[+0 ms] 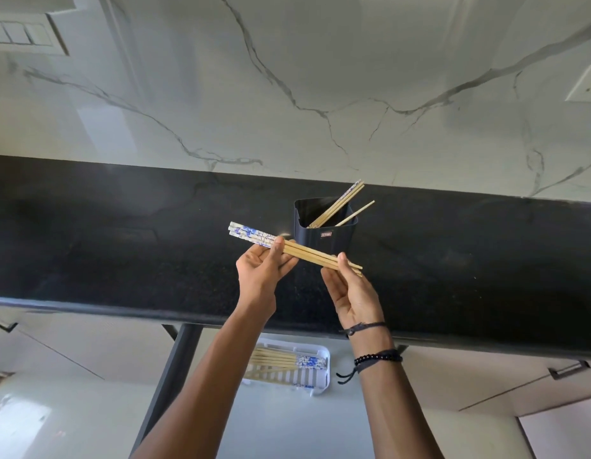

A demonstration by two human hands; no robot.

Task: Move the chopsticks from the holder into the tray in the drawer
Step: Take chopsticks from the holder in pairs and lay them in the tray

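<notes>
The dark holder on the black counter contains a few chopsticks, leaning toward 1 o'clock. At 6 o'clock of it, both hands pinch one bundle: left hand at the patterned end, right hand at the thin tips. Farther at 6 o'clock, under the counter edge, the white tray in the open drawer contains more sticks

We can't see the lower ends of the chopsticks in the holder; its wall hides them. The holder's label is too small to read. The left forearm overlaps the tray's left end. The held bundle overlaps itself, so we can't count the sticks. The switch plate and the socket are cut off at the frame edges.
</notes>
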